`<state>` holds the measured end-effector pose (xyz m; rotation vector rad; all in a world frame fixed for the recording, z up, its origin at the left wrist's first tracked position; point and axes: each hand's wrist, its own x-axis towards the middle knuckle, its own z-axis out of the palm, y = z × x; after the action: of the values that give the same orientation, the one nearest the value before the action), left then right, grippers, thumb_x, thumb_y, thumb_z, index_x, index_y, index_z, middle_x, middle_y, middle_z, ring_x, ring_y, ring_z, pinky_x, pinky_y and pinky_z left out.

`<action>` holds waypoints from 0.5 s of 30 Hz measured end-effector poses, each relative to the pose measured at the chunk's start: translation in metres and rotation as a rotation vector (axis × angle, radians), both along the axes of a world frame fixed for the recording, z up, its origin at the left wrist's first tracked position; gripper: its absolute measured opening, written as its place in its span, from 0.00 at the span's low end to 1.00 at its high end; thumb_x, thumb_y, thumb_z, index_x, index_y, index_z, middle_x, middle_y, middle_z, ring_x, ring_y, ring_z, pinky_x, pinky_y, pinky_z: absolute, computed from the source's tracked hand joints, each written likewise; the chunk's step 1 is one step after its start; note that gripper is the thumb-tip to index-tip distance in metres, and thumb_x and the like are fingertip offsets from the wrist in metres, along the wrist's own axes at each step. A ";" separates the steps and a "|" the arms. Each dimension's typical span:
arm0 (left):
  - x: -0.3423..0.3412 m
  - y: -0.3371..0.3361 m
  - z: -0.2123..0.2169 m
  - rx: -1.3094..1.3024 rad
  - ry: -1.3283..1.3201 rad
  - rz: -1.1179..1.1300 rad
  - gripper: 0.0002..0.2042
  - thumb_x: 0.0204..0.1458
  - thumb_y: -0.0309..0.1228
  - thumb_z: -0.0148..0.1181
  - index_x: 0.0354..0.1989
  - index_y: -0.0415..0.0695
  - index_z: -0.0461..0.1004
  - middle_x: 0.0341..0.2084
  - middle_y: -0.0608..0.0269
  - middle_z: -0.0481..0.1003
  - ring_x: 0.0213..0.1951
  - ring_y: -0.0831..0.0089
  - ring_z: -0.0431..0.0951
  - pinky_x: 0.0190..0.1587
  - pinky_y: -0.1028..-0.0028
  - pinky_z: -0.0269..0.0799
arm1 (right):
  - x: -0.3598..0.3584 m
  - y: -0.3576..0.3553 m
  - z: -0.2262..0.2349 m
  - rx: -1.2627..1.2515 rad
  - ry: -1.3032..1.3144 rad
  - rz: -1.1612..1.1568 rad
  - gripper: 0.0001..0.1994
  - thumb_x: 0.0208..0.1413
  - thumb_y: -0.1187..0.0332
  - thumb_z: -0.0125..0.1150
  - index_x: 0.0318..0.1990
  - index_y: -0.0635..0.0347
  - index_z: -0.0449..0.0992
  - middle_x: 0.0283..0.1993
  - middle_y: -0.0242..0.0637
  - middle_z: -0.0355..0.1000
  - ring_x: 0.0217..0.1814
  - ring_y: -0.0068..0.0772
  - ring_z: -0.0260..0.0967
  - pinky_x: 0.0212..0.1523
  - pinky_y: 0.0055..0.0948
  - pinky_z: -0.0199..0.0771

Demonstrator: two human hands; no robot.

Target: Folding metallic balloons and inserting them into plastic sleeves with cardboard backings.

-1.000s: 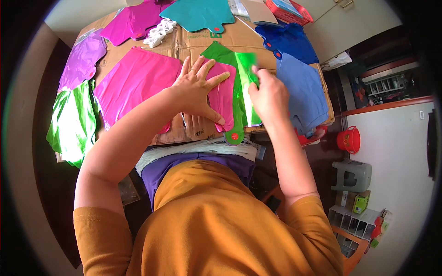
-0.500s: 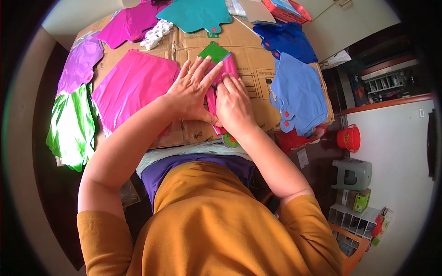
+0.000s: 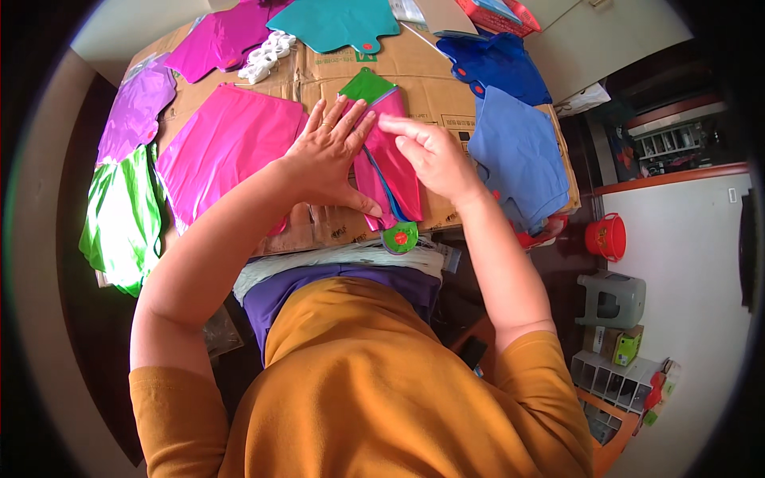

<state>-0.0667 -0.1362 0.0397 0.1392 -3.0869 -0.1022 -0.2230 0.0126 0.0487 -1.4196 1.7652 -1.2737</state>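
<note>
My left hand (image 3: 331, 151) lies flat with spread fingers over the left part of a folded pink sheet of thin, shiny material (image 3: 396, 151). A dark blue strip shows along its fold, and a green corner (image 3: 368, 82) sticks out at the far end. At its near end, a round green tab (image 3: 400, 237) with a red dot overhangs the table edge. My right hand (image 3: 438, 155) is at the sheet's right side, index finger stretched out and slightly blurred, the thumb apart, nothing visible in it. Whether its fingertips touch the sheet is hard to tell.
Around the cardboard-covered tabletop (image 3: 434, 92) lie sheets: pink (image 3: 231, 143), purple (image 3: 137, 111), green (image 3: 123, 223), magenta (image 3: 219, 44), teal (image 3: 335, 24), dark blue (image 3: 498, 68) and light blue (image 3: 518, 151). A white knotted bundle (image 3: 267, 56) sits at the back. A red bucket (image 3: 606, 237) stands to the right.
My right hand has moved right and turned, uncovering more of the pink sheet, which now spreads wider on its right side. The left hand stays in place.
</note>
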 end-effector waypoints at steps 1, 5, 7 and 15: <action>0.000 0.000 0.000 0.001 -0.003 -0.002 0.68 0.27 0.80 0.50 0.70 0.36 0.43 0.69 0.43 0.44 0.71 0.47 0.37 0.70 0.50 0.29 | -0.004 0.001 -0.002 -0.022 0.165 -0.013 0.18 0.59 0.70 0.53 0.55 0.67 0.72 0.61 0.52 0.66 0.66 0.48 0.61 0.66 0.36 0.58; -0.001 -0.001 -0.003 0.010 0.014 -0.017 0.67 0.28 0.80 0.50 0.70 0.35 0.43 0.69 0.43 0.43 0.71 0.47 0.36 0.70 0.50 0.28 | -0.016 -0.001 -0.018 0.040 0.718 0.024 0.31 0.60 0.55 0.53 0.65 0.65 0.59 0.70 0.50 0.52 0.75 0.46 0.43 0.72 0.41 0.43; -0.001 -0.001 -0.004 0.006 0.025 -0.020 0.67 0.28 0.80 0.50 0.69 0.35 0.43 0.69 0.44 0.43 0.71 0.47 0.36 0.70 0.49 0.28 | -0.008 -0.004 -0.020 0.131 0.934 0.066 0.38 0.59 0.46 0.51 0.68 0.65 0.52 0.73 0.50 0.45 0.77 0.46 0.36 0.73 0.44 0.36; -0.003 0.001 0.002 -0.033 -0.041 -0.017 0.68 0.29 0.80 0.48 0.69 0.33 0.43 0.70 0.48 0.44 0.72 0.57 0.38 0.69 0.45 0.26 | -0.026 -0.010 -0.014 0.252 1.066 0.211 0.55 0.49 0.26 0.42 0.71 0.64 0.39 0.75 0.52 0.33 0.78 0.45 0.27 0.74 0.43 0.27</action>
<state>-0.0694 -0.1347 0.0413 0.1156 -3.1292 -0.0491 -0.2487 0.0028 0.0348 -2.2486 2.1732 -0.0924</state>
